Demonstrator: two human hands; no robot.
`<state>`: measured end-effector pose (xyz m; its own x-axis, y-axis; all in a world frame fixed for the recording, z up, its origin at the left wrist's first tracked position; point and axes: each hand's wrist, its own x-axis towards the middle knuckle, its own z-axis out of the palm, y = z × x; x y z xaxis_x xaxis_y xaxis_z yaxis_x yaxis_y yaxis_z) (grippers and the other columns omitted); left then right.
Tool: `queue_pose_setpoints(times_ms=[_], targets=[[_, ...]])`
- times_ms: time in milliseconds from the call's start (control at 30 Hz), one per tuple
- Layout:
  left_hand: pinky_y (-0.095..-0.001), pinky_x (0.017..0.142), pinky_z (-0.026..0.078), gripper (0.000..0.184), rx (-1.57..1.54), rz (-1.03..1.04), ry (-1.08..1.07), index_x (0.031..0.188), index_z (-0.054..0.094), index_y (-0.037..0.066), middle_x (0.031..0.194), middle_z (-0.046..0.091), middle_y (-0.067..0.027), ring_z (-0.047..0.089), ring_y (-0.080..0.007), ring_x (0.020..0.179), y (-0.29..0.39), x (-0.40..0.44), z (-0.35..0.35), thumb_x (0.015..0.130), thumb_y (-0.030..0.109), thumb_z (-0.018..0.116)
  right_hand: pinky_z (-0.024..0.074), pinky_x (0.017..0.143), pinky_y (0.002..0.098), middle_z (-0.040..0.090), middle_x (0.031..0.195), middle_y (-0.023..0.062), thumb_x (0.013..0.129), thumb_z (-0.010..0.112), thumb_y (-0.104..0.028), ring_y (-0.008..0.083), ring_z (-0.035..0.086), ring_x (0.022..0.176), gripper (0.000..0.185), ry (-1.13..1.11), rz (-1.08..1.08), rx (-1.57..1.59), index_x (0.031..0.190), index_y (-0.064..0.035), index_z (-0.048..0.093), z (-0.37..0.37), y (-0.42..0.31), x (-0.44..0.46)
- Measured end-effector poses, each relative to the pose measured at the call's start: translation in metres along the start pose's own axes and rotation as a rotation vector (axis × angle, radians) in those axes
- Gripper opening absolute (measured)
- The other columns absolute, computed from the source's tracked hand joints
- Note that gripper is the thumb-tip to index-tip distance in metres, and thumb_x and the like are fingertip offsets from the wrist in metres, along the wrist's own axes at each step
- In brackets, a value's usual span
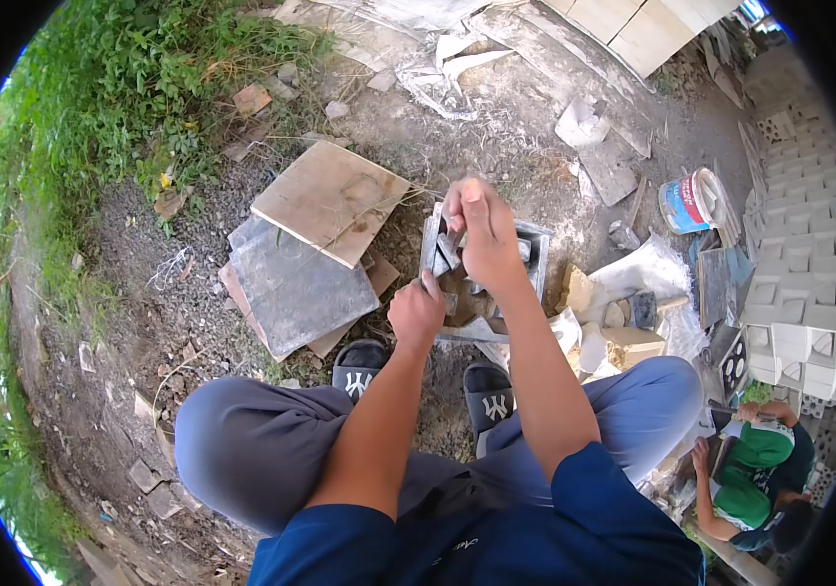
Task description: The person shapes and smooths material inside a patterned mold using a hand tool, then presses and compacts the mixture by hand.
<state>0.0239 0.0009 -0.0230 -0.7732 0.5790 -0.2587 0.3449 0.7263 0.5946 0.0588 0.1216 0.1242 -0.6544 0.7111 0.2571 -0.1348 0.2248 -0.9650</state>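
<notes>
Between my feet stands a grey square box frame (543, 256) with small grey pieces inside it. My left hand (418, 313) is closed at the frame's near left corner, its thumb pointing up; what it grips is hidden. Raised over the left part of the frame, my right hand (484, 232) is closed in a fist, slightly blurred. A dark narrow piece (446, 254) shows just below the right fist and above the left thumb; I cannot tell whether either hand holds it. The inside of the frame is partly covered by my right hand and forearm.
Left of the frame lie a tan square board (330, 200) and a grey slab (300, 288), overlapping. Broken pieces and a plastic sheet (647, 264) lie right, with a paint bucket (687, 203) beyond. Pale blocks (799, 244) are stacked far right. Another person (760, 469) crouches lower right.
</notes>
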Motion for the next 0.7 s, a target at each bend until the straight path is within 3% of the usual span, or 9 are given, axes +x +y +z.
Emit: queue_pose_setpoints(times_ms=[333, 500, 633, 700], targets=[[-0.0574, 0.082, 0.058, 0.061, -0.008, -0.053, -0.02, 0.089, 0.077, -0.002, 0.089, 0.074, -0.0292, 0.073, -0.0485, 0.087, 0.0, -0.005, -0.004, 0.107, 0.045, 0.043, 0.0351, 0.066, 0.0279, 0.042, 0.076, -0.0003, 0.116, 0.037, -0.047, 0.0105, 0.038, 0.071, 0.053, -0.019, -0.01, 0.156, 0.084, -0.0063, 0.047, -0.014, -0.014, -0.023], [-0.0575, 0.081, 0.058, 0.061, 0.015, -0.016, -0.014, 0.088, 0.077, -0.002, 0.087, 0.074, -0.0289, 0.073, -0.0486, 0.085, 0.0, 0.002, 0.0, 0.107, 0.045, 0.043, 0.0343, 0.066, 0.0278, 0.042, 0.077, -0.0001, 0.116, 0.036, -0.048, 0.0099, 0.037, 0.071, 0.052, -0.069, 0.069, 0.048, 0.085, -0.0066, 0.046, -0.018, -0.01, -0.017], [-0.0574, 0.081, 0.058, 0.061, 0.005, -0.049, -0.017, 0.087, 0.077, -0.001, 0.088, 0.074, -0.0282, 0.073, -0.048, 0.085, 0.002, -0.005, -0.006, 0.107, 0.046, 0.042, 0.0362, 0.066, 0.028, 0.042, 0.078, 0.0, 0.115, 0.039, -0.048, 0.0101, 0.038, 0.071, 0.051, -0.042, -0.031, 0.103, 0.087, -0.0062, 0.047, -0.02, -0.01, -0.028], [-0.0574, 0.081, 0.058, 0.061, -0.007, -0.03, -0.017, 0.087, 0.077, -0.001, 0.087, 0.074, -0.0279, 0.074, -0.0478, 0.086, 0.007, -0.003, -0.004, 0.107, 0.046, 0.042, 0.0351, 0.066, 0.0285, 0.041, 0.077, 0.0001, 0.115, 0.038, -0.049, 0.0107, 0.038, 0.071, 0.052, -0.08, 0.065, 0.043, 0.086, -0.0069, 0.045, -0.02, -0.007, -0.019]])
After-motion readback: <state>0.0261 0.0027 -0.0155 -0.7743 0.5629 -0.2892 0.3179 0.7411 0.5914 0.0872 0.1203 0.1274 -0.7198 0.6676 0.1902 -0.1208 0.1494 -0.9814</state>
